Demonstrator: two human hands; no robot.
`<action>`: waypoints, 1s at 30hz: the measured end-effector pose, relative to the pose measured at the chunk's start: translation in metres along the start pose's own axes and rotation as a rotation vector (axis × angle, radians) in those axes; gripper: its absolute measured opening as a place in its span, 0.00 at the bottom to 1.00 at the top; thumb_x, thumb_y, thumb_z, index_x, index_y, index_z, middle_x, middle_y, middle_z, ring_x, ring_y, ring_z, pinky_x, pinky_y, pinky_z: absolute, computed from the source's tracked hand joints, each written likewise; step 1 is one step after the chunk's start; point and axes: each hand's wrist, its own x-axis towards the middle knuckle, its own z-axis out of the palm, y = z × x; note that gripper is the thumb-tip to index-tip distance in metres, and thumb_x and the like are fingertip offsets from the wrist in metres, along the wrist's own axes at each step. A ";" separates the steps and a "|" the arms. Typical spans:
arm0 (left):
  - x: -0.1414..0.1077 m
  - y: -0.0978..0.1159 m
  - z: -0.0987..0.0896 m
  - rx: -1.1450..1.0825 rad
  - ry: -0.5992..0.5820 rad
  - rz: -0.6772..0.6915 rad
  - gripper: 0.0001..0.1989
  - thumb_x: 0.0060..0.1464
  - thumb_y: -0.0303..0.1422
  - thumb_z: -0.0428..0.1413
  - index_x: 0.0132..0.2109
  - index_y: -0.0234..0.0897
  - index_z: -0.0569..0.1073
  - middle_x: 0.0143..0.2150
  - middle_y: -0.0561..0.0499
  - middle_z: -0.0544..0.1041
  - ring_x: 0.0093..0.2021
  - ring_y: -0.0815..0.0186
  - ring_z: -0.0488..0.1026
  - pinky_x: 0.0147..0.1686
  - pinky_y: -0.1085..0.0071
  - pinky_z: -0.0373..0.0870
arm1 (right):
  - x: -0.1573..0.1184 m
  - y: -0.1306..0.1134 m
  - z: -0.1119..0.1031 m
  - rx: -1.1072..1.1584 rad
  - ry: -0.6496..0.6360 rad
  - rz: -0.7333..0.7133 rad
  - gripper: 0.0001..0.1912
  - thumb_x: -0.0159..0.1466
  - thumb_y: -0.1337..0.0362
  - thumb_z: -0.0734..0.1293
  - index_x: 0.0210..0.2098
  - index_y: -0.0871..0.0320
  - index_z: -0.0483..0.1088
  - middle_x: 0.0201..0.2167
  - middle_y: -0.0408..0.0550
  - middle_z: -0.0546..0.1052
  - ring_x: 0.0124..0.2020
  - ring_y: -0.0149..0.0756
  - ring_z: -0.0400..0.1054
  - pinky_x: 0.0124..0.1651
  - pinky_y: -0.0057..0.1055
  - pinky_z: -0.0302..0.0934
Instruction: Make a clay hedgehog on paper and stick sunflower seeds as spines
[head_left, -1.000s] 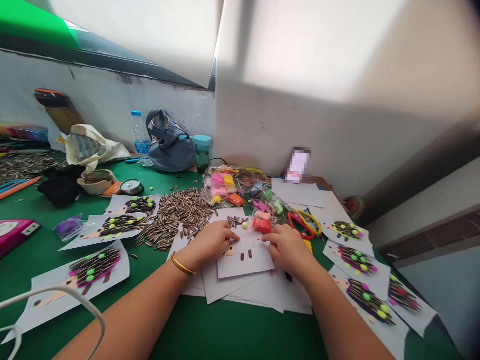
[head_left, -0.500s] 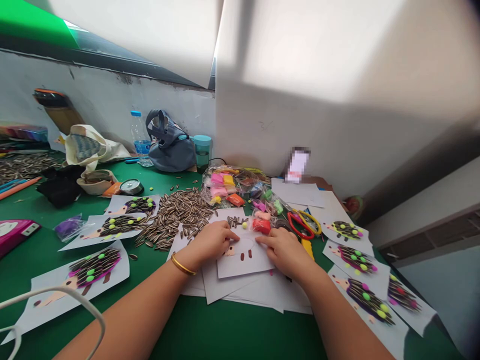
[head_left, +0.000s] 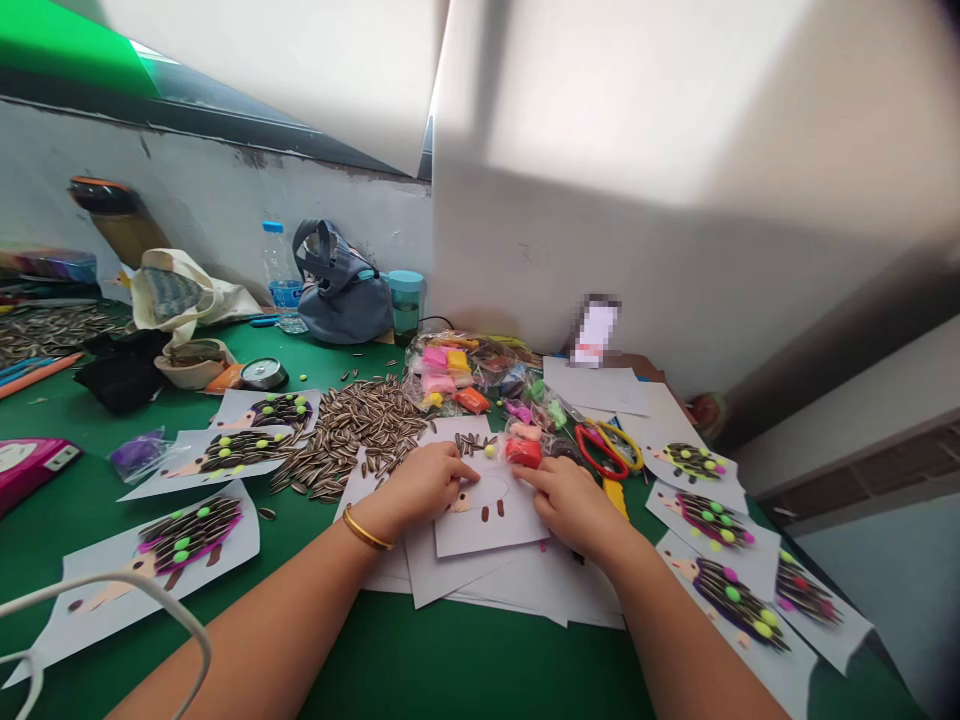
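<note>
A white sheet (head_left: 487, 537) lies on other papers in front of me, bearing a pencilled outline, a pinkish face piece and two brown pieces (head_left: 493, 511). My left hand (head_left: 431, 487) rests at the sheet's left side, its index finger stretched toward the outline and the other fingers curled, holding nothing visible. From the right, my right hand (head_left: 566, 500) touches the sheet with its index finger extended near the outline's right end. Its remaining fingers are bent, with nothing seen in them. Bagged red clay (head_left: 523, 452) sits just beyond the sheet.
A heap of striped seeds (head_left: 360, 430) is left of the hands. Seed-covered hedgehog pictures (head_left: 187, 540) lie on both sides. Scissors (head_left: 604, 448) and clay packets (head_left: 442, 370) are behind. A bottle (head_left: 281, 280), bag (head_left: 341, 295) and cup (head_left: 406, 303) stand by the wall.
</note>
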 end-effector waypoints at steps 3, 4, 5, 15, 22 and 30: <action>0.000 0.000 0.000 -0.003 0.003 0.004 0.20 0.54 0.24 0.52 0.47 0.46 0.82 0.40 0.48 0.75 0.40 0.63 0.72 0.42 0.69 0.67 | -0.001 0.000 -0.001 0.008 -0.021 -0.012 0.23 0.64 0.68 0.59 0.55 0.45 0.74 0.44 0.51 0.74 0.47 0.45 0.63 0.48 0.40 0.55; 0.000 -0.001 0.001 -0.004 0.003 0.005 0.20 0.54 0.24 0.52 0.47 0.46 0.82 0.40 0.48 0.76 0.40 0.63 0.72 0.42 0.69 0.67 | 0.000 0.000 -0.001 0.022 -0.022 -0.021 0.22 0.64 0.68 0.59 0.52 0.45 0.76 0.43 0.50 0.74 0.47 0.45 0.63 0.49 0.40 0.55; 0.000 -0.001 0.001 -0.004 0.002 0.006 0.19 0.55 0.24 0.52 0.47 0.47 0.82 0.40 0.48 0.76 0.40 0.63 0.72 0.42 0.69 0.67 | 0.000 0.001 -0.002 0.039 -0.020 -0.031 0.20 0.64 0.68 0.60 0.49 0.45 0.78 0.42 0.50 0.75 0.47 0.44 0.64 0.49 0.39 0.55; 0.000 -0.001 0.000 -0.003 -0.005 0.008 0.20 0.54 0.24 0.52 0.48 0.47 0.82 0.40 0.48 0.75 0.40 0.63 0.72 0.42 0.69 0.67 | 0.000 0.004 -0.001 -0.001 0.001 -0.008 0.23 0.63 0.70 0.59 0.53 0.50 0.76 0.43 0.51 0.76 0.47 0.44 0.64 0.48 0.38 0.56; -0.001 0.000 -0.001 -0.006 -0.007 0.006 0.20 0.54 0.23 0.53 0.48 0.46 0.82 0.39 0.47 0.75 0.40 0.63 0.72 0.41 0.69 0.66 | -0.001 0.004 0.001 0.027 0.055 -0.072 0.21 0.62 0.70 0.61 0.49 0.49 0.78 0.41 0.50 0.77 0.45 0.43 0.65 0.48 0.38 0.58; 0.000 -0.001 -0.001 -0.008 -0.012 0.003 0.20 0.55 0.24 0.52 0.48 0.46 0.82 0.40 0.47 0.75 0.40 0.63 0.72 0.42 0.69 0.67 | 0.000 0.004 0.000 0.072 0.105 -0.051 0.22 0.62 0.71 0.60 0.50 0.50 0.77 0.41 0.50 0.76 0.45 0.43 0.65 0.47 0.39 0.59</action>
